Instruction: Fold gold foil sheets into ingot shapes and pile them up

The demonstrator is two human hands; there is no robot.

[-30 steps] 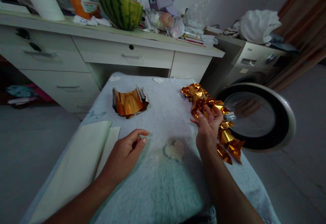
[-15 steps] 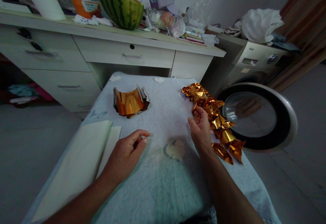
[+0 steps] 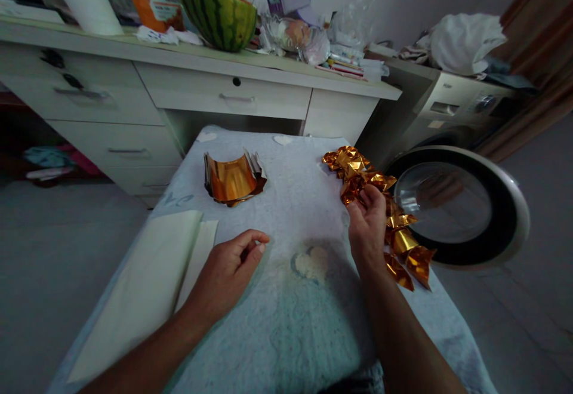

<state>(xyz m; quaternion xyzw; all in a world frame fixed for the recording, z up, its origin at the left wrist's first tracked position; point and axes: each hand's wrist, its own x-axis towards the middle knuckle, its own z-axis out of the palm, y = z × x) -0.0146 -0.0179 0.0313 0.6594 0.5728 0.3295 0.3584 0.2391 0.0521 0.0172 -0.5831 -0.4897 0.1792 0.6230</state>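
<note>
My left hand (image 3: 235, 265) rests on the pale blue cloth (image 3: 286, 203), fingers curled and the thumb tip close to the index finger, with nothing seen in it. Against a row of shiny gold foil-wrapped pieces with twisted ends (image 3: 405, 242) is my right hand (image 3: 367, 227). Its thumb and bent fingers are apart, touching or right beside the foil; it hides part of the row. A curved stack of gold foil sheets (image 3: 233, 180) with silvery edges lies ahead of my left hand. Folded pale sheets (image 3: 143, 280) lie left of that hand.
Beyond the cloth-covered table stands a white desk (image 3: 197, 92) with drawers, holding half a watermelon (image 3: 219, 18), a white roll (image 3: 85, 0) and plastic bags. At the right, a washing machine's round door (image 3: 456, 209) stands open beside the table edge.
My right hand has shifted right and slightly away from me along the foil row, uncovering a piece. The left hand keeps its pose, and the whole view has shifted slightly.
</note>
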